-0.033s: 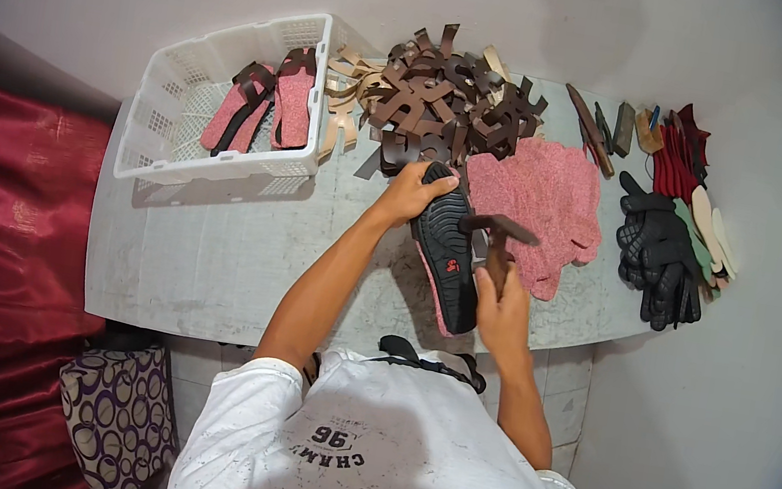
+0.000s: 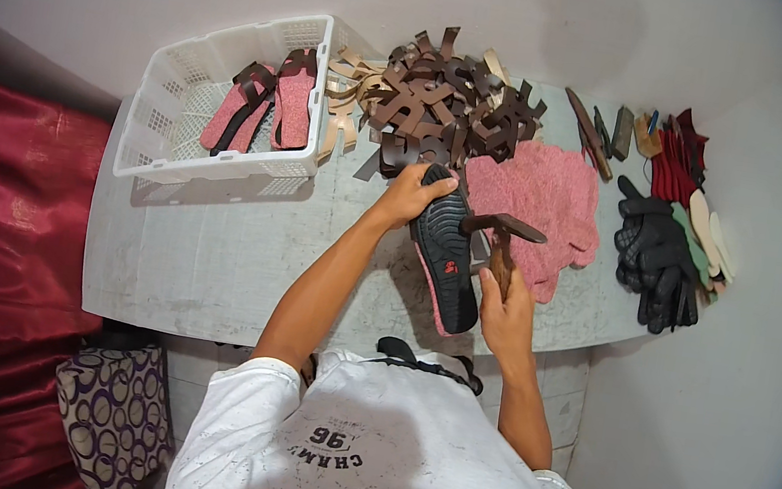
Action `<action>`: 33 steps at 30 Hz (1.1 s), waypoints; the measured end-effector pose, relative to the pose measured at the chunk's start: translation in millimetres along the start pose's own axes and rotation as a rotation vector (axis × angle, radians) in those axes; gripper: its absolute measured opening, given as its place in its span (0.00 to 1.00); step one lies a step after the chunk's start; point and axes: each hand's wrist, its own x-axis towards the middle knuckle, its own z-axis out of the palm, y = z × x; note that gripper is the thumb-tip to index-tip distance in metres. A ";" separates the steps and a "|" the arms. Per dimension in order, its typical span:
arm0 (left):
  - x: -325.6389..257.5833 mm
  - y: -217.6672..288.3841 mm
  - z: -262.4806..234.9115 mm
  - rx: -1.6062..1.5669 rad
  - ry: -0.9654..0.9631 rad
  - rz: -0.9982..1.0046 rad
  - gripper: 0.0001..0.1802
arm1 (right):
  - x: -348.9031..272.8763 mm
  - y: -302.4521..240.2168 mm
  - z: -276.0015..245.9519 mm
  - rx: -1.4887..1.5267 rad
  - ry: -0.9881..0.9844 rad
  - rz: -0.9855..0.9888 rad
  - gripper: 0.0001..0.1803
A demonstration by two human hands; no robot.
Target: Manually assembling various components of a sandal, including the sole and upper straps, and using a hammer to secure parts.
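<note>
My left hand (image 2: 407, 196) is closed around the upper end of a sandal (image 2: 448, 248), thumb lying across its black ridged sole. The sole faces up, tilted, and a strip of pink footbed shows along its left edge; a small red mark is on the sole. My right hand (image 2: 509, 321) grips the wooden handle of a hammer (image 2: 507, 225). One end of the dark hammer head is at the right side of the sole; whether it touches, I cannot tell. Pink insoles (image 2: 544, 202) lie stacked just beyond the hammer.
A white plastic crate (image 2: 219, 175) at the left holds finished-looking pink sandals (image 2: 292, 108). Dark brown straps (image 2: 422, 102) are heaped at the back, beside beige straps (image 2: 341, 121). At right are black soles (image 2: 657, 254), red pieces (image 2: 676, 161) and hand tools (image 2: 590, 133) on the table (image 2: 197, 256).
The hammer head has tilted very slightly, its right end a little higher and farther right. Both hands keep their grips.
</note>
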 end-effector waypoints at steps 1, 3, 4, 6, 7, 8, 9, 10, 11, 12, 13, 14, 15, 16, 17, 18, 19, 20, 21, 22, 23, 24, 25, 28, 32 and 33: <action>-0.2 -2.2 -1.6 -0.009 -0.019 0.008 0.12 | -1.2 -6.1 -2.6 0.002 0.032 -0.032 0.08; -0.5 -1.3 -0.3 -0.024 -0.024 0.012 0.12 | -5.8 -28.9 -16.4 0.102 0.052 -0.003 0.09; 0.9 2.0 2.3 -0.002 -0.015 0.003 0.12 | -7.7 -38.6 -20.5 0.210 0.087 0.040 0.10; -0.6 5.5 9.3 0.028 -0.027 -0.018 0.12 | -9.2 -41.2 -11.2 0.280 0.155 -0.014 0.10; -0.8 6.1 12.0 -0.018 -0.021 -0.004 0.12 | -2.6 -27.5 0.7 0.070 0.187 -0.155 0.10; -1.1 7.1 11.9 -0.065 -0.013 0.011 0.12 | 2.3 -13.5 13.7 -0.143 0.216 -0.296 0.11; -1.6 6.9 10.3 -0.022 -0.007 0.027 0.11 | 4.8 -8.4 24.4 -0.136 0.161 -0.248 0.11; -2.5 6.5 10.0 -0.019 -0.019 0.025 0.11 | 3.8 -8.2 22.0 -0.136 0.173 -0.243 0.11; -3.9 6.1 10.2 -0.050 -0.010 0.014 0.10 | 5.5 -19.0 14.8 -0.132 0.103 -0.109 0.11; -4.6 6.0 10.0 -0.083 0.000 0.003 0.10 | 8.5 -25.0 9.9 -0.129 0.032 0.025 0.11; -2.7 6.9 8.4 -0.090 -0.006 -0.002 0.10 | 16.0 -14.4 5.7 -0.144 0.026 -0.062 0.10; -4.6 7.2 7.7 -0.096 -0.003 0.003 0.10 | 14.4 -19.7 2.8 -0.150 0.023 -0.066 0.10; -4.9 8.1 7.5 -0.094 -0.003 -0.026 0.10 | 14.7 -29.4 -4.3 -0.121 0.002 -0.020 0.10; -4.0 8.8 6.8 -0.093 -0.001 -0.056 0.10 | 15.0 -39.0 -10.8 -0.092 -0.022 0.027 0.09; -5.4 10.9 6.1 -0.077 -0.027 -0.083 0.10 | 9.3 -46.0 -15.0 -0.036 -0.025 0.051 0.09; -4.9 12.6 6.8 -0.089 -0.011 -0.085 0.10 | 5.5 -48.2 -11.6 -0.044 -0.043 0.051 0.09; -2.6 14.0 9.6 -0.091 -0.024 -0.072 0.10 | 1.5 -51.1 -4.6 0.051 0.100 -0.130 0.10; -0.9 14.9 12.8 -0.091 -0.049 -0.062 0.10 | -5.4 -53.5 -0.4 0.149 0.255 -0.306 0.12; -0.1 13.0 13.4 -0.108 -0.057 -0.049 0.10 | -8.6 -40.8 8.2 -0.037 0.249 -0.361 0.16; 0.6 12.1 10.3 -0.110 -0.056 -0.054 0.10 | -5.5 -33.4 17.4 -0.098 0.187 -0.321 0.12; 2.2 12.3 9.1 -0.105 -0.051 -0.069 0.10 | -3.8 -17.1 24.8 -0.166 0.135 -0.305 0.13; 2.1 14.0 10.7 -0.098 -0.048 -0.082 0.10 | -0.4 -8.3 29.9 -0.233 0.084 -0.289 0.14; -0.7 15.5 11.7 -0.100 -0.059 -0.080 0.11 | 1.4 -5.0 23.9 -0.237 0.090 -0.283 0.14; -4.8 4.9 1.9 -0.111 -0.007 -0.017 0.10 | 9.3 -38.3 10.5 -0.222 -0.032 -0.083 0.10; -2.9 7.9 6.7 -0.073 -0.014 -0.051 0.10 | -3.6 -55.9 0.8 -0.014 -0.007 -0.036 0.08; -1.5 9.5 10.9 -0.080 -0.013 -0.063 0.09 | -8.5 -56.4 4.4 0.059 0.083 -0.142 0.08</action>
